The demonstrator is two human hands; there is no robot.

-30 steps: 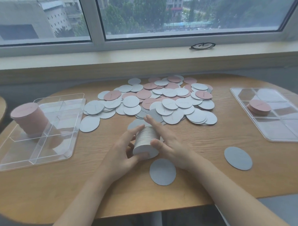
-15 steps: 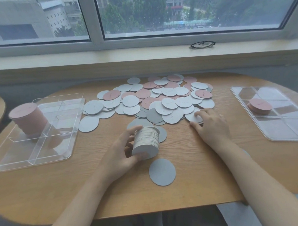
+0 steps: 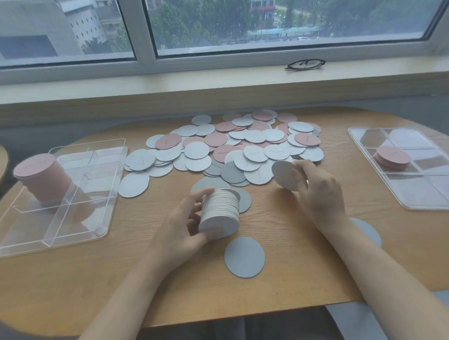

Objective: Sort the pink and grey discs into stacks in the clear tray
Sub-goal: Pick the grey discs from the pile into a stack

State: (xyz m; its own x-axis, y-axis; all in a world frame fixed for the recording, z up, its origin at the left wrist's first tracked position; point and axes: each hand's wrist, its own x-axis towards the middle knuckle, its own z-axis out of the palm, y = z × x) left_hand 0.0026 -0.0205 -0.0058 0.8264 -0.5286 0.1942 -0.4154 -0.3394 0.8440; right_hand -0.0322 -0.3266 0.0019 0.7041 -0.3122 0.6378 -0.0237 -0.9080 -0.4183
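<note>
- The left hand [image 3: 181, 232] is wrapped around a stack of grey discs [image 3: 221, 212]. The stack lies on its side, with the thumb under its near end and the fingers curled over the top.
- The right hand [image 3: 318, 189] pinches one grey disc [image 3: 284, 175] between thumb and fingers. The disc is tilted up off the wooden table [image 3: 69, 289], just to the right of the stack in the left hand.
- Just past the fingertips of both hands lies the big loose pile of discs [image 3: 230, 146], pink ones and grey ones mixed and lapping over each other.
- A single flat grey disc [image 3: 244, 257] lies on the table right below the left thumb, close to the wrist.
- Another grey disc [image 3: 368, 232] peeks out from behind the right forearm (most of it is hidden).
- Well to the left of the left hand sits a clear tray [image 3: 57, 234] with walls inside it. A tall pink stack [image 3: 41, 178] stands in its far left part.
- Well to the right of the right hand lies a second clear tray [image 3: 423, 196] with a short pink stack [image 3: 392, 157] in it.
- Far past the fingers, a pair of glasses [image 3: 305, 64] rests on the window sill.
</note>
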